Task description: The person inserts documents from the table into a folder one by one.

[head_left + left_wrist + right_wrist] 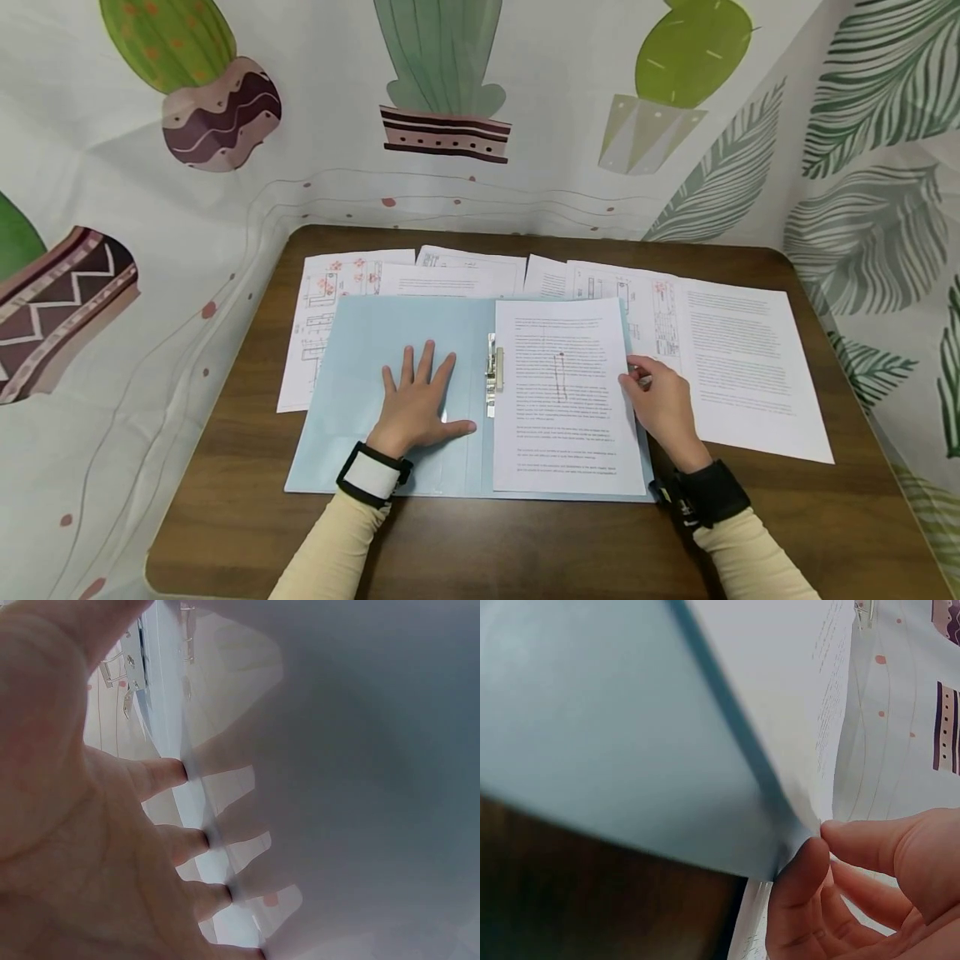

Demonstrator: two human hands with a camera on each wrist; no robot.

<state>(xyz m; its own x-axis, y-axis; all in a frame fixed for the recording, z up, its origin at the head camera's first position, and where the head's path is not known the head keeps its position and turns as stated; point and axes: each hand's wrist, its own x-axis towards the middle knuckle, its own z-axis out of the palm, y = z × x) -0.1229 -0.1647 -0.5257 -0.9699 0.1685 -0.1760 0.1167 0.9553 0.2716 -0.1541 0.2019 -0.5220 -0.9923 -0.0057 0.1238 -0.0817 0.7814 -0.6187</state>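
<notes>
In the head view a light-blue ring-binder folder lies spread on the table. A metal clip runs along its middle, and a stack of printed pages with a reddish-brown drawing lies on its right side. My left hand rests on the left inside cover, fingers spread and straight. In the left wrist view its fingertips touch the glossy blue surface. My right hand pinches the folder's right edge between thumb and finger. The right wrist view shows the blue underside of that side, close to the camera.
Several loose sheets lie behind the folder, among them a drawing sheet with red marks at the left. A printed text sheet lies to the right. The brown wooden table meets a cactus-print cloth at the back.
</notes>
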